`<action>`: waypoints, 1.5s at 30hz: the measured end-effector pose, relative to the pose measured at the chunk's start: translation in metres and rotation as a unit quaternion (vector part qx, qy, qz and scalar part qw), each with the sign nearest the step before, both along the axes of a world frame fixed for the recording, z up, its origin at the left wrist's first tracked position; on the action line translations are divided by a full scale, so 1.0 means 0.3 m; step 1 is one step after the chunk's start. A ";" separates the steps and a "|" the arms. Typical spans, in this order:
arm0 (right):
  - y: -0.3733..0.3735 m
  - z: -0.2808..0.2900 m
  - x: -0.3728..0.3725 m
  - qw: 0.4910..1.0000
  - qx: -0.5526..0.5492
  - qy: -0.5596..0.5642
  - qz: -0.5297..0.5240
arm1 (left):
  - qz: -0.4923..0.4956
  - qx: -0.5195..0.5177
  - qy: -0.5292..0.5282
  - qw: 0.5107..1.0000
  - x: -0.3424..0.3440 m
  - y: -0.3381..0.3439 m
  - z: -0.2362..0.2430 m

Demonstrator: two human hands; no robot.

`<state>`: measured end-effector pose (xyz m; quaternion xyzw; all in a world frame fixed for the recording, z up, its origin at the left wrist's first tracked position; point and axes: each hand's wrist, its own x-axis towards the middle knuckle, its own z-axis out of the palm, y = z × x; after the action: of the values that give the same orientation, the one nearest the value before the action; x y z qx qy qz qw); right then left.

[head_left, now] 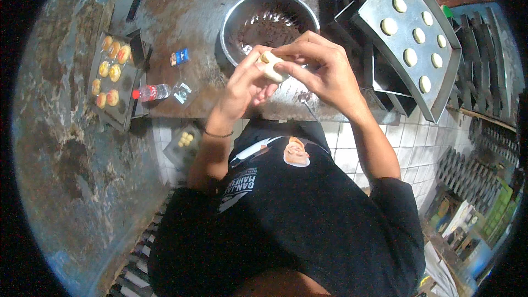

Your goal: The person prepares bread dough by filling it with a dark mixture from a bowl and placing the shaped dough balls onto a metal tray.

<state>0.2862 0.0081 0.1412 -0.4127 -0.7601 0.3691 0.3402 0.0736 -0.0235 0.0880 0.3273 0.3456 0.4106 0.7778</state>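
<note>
Dough (272, 70) in our grip above the tabletop (170, 22), near the bowl (234, 22), we curl the fingers (264, 94) of our left hand (238, 87) closely around it while those of our right hand (327, 66) pinch it.

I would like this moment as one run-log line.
left hand: holding dough; right hand: pinching dough; bowl: dark mixture inside; right-side tray: pale rounds

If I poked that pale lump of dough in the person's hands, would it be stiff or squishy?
The pale dough is probably soft and squishy: it bulges unevenly between the left hand and the right hand. It is likely light, being small beside the hands. Its lumpy shape suggests it wouldn't roll smoothly.
</note>
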 end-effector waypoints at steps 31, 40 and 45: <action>-0.137 -0.185 -0.202 0.836 -0.181 0.488 -0.175 | 0.125 0.265 0.051 0.955 0.173 0.080 0.166; -0.152 -0.022 -0.064 0.887 -0.197 0.413 -0.055 | 0.106 0.284 -0.010 0.953 0.188 0.088 0.236; -0.138 -0.114 -0.076 0.899 -0.073 0.391 -0.182 | 0.086 0.298 -0.043 0.950 0.270 0.077 0.213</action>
<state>0.2634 -0.0333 0.1070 -0.3900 -0.4482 0.4868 0.6404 0.1545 -0.0003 0.1519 0.4956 0.2006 0.5735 0.6207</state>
